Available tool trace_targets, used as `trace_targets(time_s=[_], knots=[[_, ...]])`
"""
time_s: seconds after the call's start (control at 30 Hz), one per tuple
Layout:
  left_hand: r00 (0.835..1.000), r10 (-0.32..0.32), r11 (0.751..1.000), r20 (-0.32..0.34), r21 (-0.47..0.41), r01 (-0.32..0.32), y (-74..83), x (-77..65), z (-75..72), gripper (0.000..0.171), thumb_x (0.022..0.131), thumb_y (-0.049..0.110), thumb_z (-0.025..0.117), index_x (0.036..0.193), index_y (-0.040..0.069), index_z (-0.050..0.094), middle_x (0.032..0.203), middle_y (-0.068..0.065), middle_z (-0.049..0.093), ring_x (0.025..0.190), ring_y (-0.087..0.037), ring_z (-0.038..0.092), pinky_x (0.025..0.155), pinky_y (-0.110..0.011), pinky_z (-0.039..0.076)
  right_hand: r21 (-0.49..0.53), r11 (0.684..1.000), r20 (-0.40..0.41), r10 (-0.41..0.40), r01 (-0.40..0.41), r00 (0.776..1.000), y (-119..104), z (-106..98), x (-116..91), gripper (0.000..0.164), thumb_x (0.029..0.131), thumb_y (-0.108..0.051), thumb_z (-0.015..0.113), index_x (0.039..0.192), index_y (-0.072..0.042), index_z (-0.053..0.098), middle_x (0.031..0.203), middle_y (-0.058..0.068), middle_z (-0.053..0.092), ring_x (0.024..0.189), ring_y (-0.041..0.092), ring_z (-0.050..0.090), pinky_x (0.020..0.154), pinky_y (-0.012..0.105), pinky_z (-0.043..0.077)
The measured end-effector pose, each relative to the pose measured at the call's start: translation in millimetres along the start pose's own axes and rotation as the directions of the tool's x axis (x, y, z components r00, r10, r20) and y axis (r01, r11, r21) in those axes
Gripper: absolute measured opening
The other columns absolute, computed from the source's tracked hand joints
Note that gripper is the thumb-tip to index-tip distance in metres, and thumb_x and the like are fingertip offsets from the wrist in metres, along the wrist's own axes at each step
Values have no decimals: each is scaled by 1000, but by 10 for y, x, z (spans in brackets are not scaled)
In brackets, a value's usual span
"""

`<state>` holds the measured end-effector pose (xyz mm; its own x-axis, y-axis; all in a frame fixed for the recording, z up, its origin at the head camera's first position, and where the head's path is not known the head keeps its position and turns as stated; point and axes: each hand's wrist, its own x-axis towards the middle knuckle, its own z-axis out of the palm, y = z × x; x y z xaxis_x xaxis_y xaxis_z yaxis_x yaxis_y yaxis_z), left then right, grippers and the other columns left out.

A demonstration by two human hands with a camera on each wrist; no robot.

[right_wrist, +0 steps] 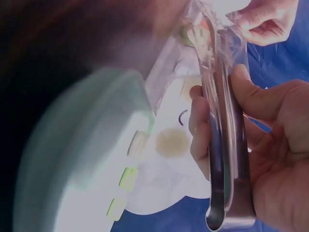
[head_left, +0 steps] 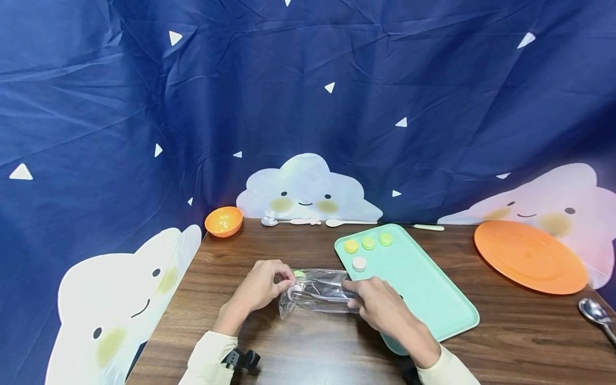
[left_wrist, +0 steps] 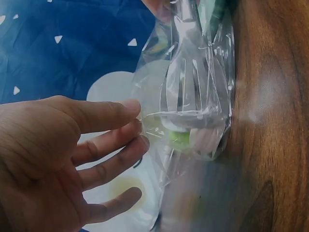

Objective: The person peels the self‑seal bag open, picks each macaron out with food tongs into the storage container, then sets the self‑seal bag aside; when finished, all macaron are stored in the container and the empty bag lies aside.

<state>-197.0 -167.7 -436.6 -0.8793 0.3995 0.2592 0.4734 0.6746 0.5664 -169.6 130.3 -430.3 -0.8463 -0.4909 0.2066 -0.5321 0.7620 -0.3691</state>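
Note:
My right hand (head_left: 385, 307) grips a pair of metal tongs (right_wrist: 231, 145) around its arms. The slotted ends of the tongs reach inside a clear plastic bag (head_left: 327, 277) lying along the table. At the bag's far end sit a green macaron (left_wrist: 178, 139) and a pale pink macaron (left_wrist: 205, 140), close against the tong tips; whether the tongs clasp either is hard to tell through the film. With thumb and fingertips, my left hand (head_left: 260, 286) pinches the edge of the bag at that end.
A mint-green tray (head_left: 423, 289) bears a yellow macaron (head_left: 351, 246), two green macarons (head_left: 368, 243) and a pale one (head_left: 359, 263). Behind stand an orange bowl (head_left: 224, 222) and spoons (head_left: 351, 222). An orange plate (head_left: 529, 256) and a metal spoon (head_left: 594, 312) lie right.

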Motion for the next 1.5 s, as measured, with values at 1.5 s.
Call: trace_targets(time_s=[1.5], knots=[[1000, -14, 1000, 5, 8, 14, 9, 8, 5, 10, 93, 9, 81, 87, 16, 79, 82, 9, 73, 78, -1, 62, 75, -24, 53, -68, 995, 9, -69, 69, 998, -83, -29, -20, 21, 91, 0, 76, 97, -19, 71, 67, -10, 59, 63, 5, 50, 56, 25, 40]])
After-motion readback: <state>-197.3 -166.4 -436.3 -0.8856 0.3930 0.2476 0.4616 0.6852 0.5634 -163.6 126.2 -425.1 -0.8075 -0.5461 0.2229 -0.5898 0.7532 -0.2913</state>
